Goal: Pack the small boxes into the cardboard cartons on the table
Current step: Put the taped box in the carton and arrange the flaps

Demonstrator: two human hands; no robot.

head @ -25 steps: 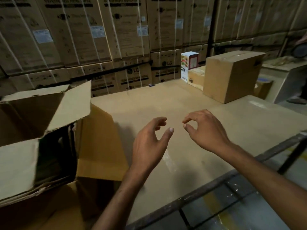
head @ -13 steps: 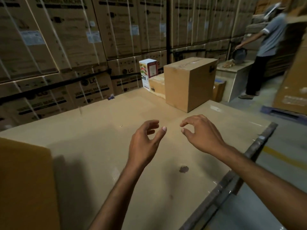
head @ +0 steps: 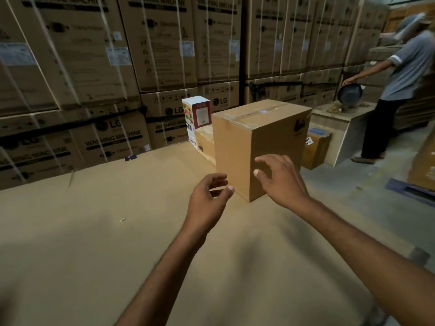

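Observation:
A taped, closed cardboard carton (head: 237, 147) stands on the brown table (head: 94, 231), far centre-right. Behind it to the left a small white printed box (head: 197, 114) stands upright on a low tan box (head: 205, 144). My right hand (head: 280, 180) is stretched out in front of the carton's right face, fingers spread and holding nothing; whether it touches the carton I cannot tell. My left hand (head: 208, 198) hovers over the table just left of the carton's near corner, fingers loosely curled, empty.
Stacked washing-machine cartons (head: 117, 78) form a wall behind the table. Off the table's right end stand a lower box (head: 315, 147) and a sloped stand (head: 341, 128), where another person (head: 400, 90) holds a dark pan. A blue pallet edge (head: 409, 189) lies on the floor.
The view has swung right and closer to the taped carton; the open carton at the left has left the view. Both hands have reached forward, the right one up to the carton's front.

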